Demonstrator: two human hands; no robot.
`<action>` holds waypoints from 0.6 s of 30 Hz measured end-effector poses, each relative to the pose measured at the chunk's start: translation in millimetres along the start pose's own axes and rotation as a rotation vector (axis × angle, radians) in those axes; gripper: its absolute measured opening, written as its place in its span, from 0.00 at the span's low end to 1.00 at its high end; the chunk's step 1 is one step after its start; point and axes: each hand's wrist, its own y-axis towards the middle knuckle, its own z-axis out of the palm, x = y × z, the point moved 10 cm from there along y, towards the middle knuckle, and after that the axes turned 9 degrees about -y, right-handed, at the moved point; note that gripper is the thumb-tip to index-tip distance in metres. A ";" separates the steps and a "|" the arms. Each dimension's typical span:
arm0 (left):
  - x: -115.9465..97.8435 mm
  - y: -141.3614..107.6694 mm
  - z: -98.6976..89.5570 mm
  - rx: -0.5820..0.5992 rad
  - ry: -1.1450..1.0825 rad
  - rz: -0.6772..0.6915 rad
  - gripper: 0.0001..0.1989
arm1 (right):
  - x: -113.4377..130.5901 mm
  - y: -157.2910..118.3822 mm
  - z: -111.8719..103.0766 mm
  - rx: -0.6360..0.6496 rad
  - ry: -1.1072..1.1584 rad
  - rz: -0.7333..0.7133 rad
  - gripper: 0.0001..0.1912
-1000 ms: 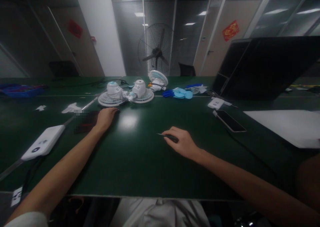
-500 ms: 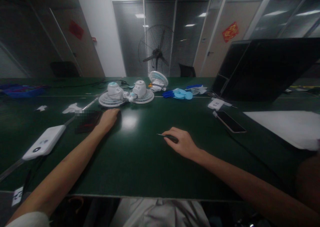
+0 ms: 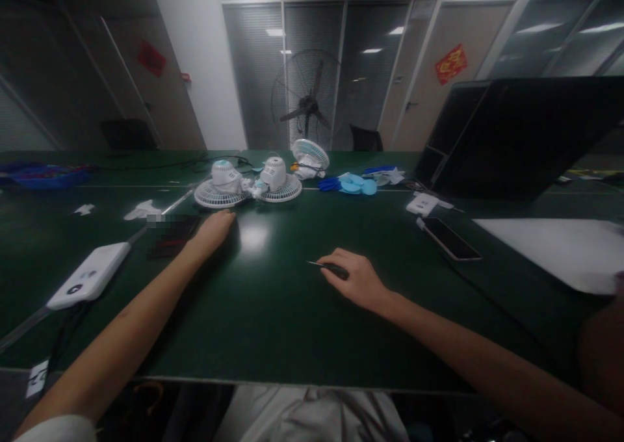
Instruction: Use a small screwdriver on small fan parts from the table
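black screwdriver [image 3: 335, 271], probably, tip leftward

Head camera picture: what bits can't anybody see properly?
All in the head view:
Under the left hand: hidden by the hand itself, so I can't tell if it holds anything.
Dark thing beside it: partly blurred by blocky squares.
Dark-handled tool: right hand covers some; tip too small.
Big black panel: cut off by the right edge.
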 end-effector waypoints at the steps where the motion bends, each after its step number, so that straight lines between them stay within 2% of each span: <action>1: 3.5 2.9 -1.6 0.007 -0.027 -0.011 0.24 | 0.1 0.2 -0.1 0.000 -0.002 0.000 0.11; 6: 26.0 16.4 -7.8 0.055 -0.203 -0.073 0.14 | 1.1 1.7 -0.1 -0.002 -0.030 -0.004 0.11; 12: 50.0 14.2 -0.9 0.077 -0.430 -0.163 0.24 | -0.8 1.1 2.9 0.022 -0.015 0.001 0.11; 18: 51.3 11.0 3.7 0.055 -0.596 -0.224 0.27 | -1.7 0.4 3.6 0.028 0.000 0.003 0.11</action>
